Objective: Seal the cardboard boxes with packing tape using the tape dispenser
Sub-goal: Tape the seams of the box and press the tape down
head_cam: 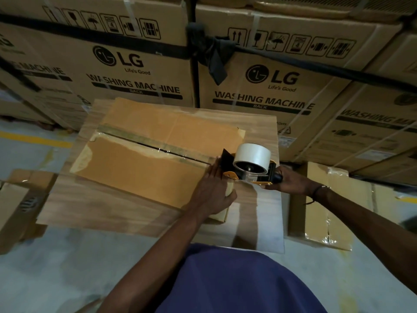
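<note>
**Tape run about to start at the near end of the seam**

The cardboard box lies flat on a wood-grain surface, its centre seam partly open under old tape. The right hand is clamped round the handle of the tape dispenser, set at the seam's near end. The left hand presses flat, fingers straight, on the box beside it — likely anchoring the tape end. Next: draw the dispenser along the seam. The tape's free end and blade are hidden.

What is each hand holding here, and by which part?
Right hand grips the tape dispenser by its handle. Left hand holds nothing, resting flat on the box.
</note>
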Tool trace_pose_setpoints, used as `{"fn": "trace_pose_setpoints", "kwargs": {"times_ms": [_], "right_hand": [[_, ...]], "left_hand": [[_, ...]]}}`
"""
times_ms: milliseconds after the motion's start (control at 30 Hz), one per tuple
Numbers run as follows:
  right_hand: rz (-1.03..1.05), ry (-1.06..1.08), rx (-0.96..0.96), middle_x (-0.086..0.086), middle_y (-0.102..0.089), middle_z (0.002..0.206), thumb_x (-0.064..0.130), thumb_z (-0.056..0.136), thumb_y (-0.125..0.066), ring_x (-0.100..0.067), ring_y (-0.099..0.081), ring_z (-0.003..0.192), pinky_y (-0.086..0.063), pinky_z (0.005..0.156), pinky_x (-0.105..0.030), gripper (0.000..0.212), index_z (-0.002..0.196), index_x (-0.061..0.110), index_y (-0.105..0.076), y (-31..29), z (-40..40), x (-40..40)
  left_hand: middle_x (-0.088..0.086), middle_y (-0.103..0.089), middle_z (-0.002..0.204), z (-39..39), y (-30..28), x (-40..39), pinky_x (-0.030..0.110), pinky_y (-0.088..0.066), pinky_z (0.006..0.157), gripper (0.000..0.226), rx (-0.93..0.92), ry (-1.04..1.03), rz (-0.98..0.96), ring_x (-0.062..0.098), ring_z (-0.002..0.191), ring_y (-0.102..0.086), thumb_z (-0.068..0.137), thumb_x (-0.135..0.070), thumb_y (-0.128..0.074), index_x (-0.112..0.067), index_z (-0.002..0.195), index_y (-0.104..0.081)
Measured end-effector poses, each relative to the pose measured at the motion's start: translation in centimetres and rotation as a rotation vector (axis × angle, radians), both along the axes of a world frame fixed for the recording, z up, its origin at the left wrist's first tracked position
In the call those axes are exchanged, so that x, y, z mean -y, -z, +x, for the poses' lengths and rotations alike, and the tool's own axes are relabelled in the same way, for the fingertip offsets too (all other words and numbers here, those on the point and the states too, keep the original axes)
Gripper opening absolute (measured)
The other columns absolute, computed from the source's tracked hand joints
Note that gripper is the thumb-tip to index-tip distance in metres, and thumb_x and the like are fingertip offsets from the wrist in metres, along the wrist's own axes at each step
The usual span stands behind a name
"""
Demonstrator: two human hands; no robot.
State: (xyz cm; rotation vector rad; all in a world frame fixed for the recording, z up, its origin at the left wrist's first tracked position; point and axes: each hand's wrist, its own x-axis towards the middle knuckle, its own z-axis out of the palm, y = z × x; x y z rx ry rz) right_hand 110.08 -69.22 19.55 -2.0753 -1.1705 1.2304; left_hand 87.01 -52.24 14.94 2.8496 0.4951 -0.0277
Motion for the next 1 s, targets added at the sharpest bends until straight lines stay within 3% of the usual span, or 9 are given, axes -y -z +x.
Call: {"fn": "trace_pose_setpoints", "kwargs": {"times_ms": [67, 167, 267, 300, 367, 433, 567, 733, 1000], "right_hand": [[0.012, -0.004, -0.038, 0.0, -0.078, 0.11, 0.044, 0.08, -0.085, -0.02, -0.073, 0.105, -0.056, 0.097, -0.051, 0.043, 0.112, 0.017, -0.074, -0.2, 0.8, 1.5], [-0.068, 0.01, -0.092, 0.001, -0.076, 0.116, 0.074, 0.068, -0.081, -0.02, -0.071, 0.108, -0.056, 0.099, -0.052, 0.074, 0.119, 0.021, -0.071, -0.1, 2.3, 4.6], [-0.058, 0.037, -0.135, -0.011, -0.075, 0.109, 0.067, 0.073, -0.083, -0.035, -0.07, 0.097, -0.057, 0.09, -0.059, 0.066, 0.115, 0.018, -0.071, -0.5, 2.7, 5.7], [-0.06, 0.051, -0.157, -0.013, -0.073, 0.098, 0.068, 0.072, -0.081, -0.035, -0.067, 0.084, -0.059, 0.077, -0.053, 0.067, 0.108, 0.012, -0.071, -0.9, 2.7, 5.5], [-0.074, 0.041, -0.244, -0.005, -0.059, 0.072, 0.067, 0.07, -0.076, -0.017, -0.053, 0.058, -0.046, 0.055, -0.028, 0.066, 0.087, 0.005, -0.062, -2.0, 2.5, 4.7], [-0.094, 0.048, -0.385, 0.001, -0.048, 0.064, 0.068, 0.071, -0.074, -0.006, -0.042, 0.05, -0.036, 0.047, -0.015, 0.07, 0.086, 0.003, -0.054, -2.8, 2.2, 4.1], [-0.118, 0.074, -0.428, 0.002, -0.045, 0.063, 0.086, 0.066, -0.07, -0.005, -0.038, 0.047, -0.034, 0.044, -0.014, 0.092, 0.097, 0.001, -0.054, -2.4, 2.5, 3.7], [-0.123, 0.019, -0.297, -0.001, -0.043, 0.06, 0.09, 0.073, -0.057, -0.009, -0.032, 0.048, -0.032, 0.048, -0.019, 0.078, 0.072, 0.012, -0.051, -2.7, 2.4, 2.6], [-0.128, -0.032, -0.197, -0.004, -0.039, 0.063, 0.078, 0.084, -0.045, -0.013, -0.03, 0.054, -0.03, 0.054, -0.026, 0.071, 0.076, 0.008, -0.051, -3.0, 2.8, 2.3]], "left_hand": [[0.019, 0.007, 0.171, -0.1, 0.3, -0.2, 0.04, -0.004, 0.129, 0.095, 0.008, 0.011, -0.012, 0.029, 0.159, 0.01, 0.097, -0.059, -0.039, -0.003, 0.163, 0.001], [0.014, 0.016, 0.17, -0.2, 0.3, 0.0, 0.041, -0.004, 0.129, 0.097, -0.003, -0.004, -0.013, 0.025, 0.158, 0.016, 0.099, -0.061, -0.037, -0.004, 0.162, 0.011], [0.013, 0.018, 0.17, 0.1, 0.4, 0.4, 0.043, -0.007, 0.129, 0.097, -0.009, -0.011, -0.026, 0.023, 0.158, 0.017, 0.098, -0.06, -0.037, -0.004, 0.162, 0.01], [0.012, 0.018, 0.17, 0.1, 0.4, 0.5, 0.042, -0.007, 0.129, 0.097, -0.01, -0.017, -0.025, 0.023, 0.157, 0.018, 0.099, -0.061, -0.037, -0.004, 0.162, 0.011], [0.011, 0.018, 0.17, 0.0, 0.4, 0.3, 0.042, -0.006, 0.129, 0.096, 0.003, -0.023, -0.037, 0.022, 0.157, 0.018, 0.1, -0.061, -0.036, -0.005, 0.162, 0.011], [0.011, 0.016, 0.171, -0.1, 0.3, 0.2, 0.042, -0.007, 0.129, 0.096, 0.02, -0.016, -0.043, 0.022, 0.158, 0.016, 0.1, -0.061, -0.037, -0.006, 0.162, 0.011], [0.011, 0.014, 0.171, 0.0, 0.4, 0.2, 0.042, -0.008, 0.129, 0.097, 0.024, -0.013, -0.036, 0.022, 0.158, 0.015, 0.099, -0.063, -0.037, -0.005, 0.162, 0.009], [0.01, 0.015, 0.171, 0.0, 0.5, 0.2, 0.041, -0.009, 0.129, 0.099, 0.026, -0.018, -0.039, 0.021, 0.158, 0.016, 0.097, -0.062, -0.041, -0.007, 0.163, 0.009], [0.012, 0.011, 0.172, 0.2, 0.6, 0.3, 0.042, -0.009, 0.129, 0.098, 0.041, -0.02, -0.041, 0.023, 0.158, 0.013, 0.097, -0.058, -0.044, -0.007, 0.163, 0.007]]}}
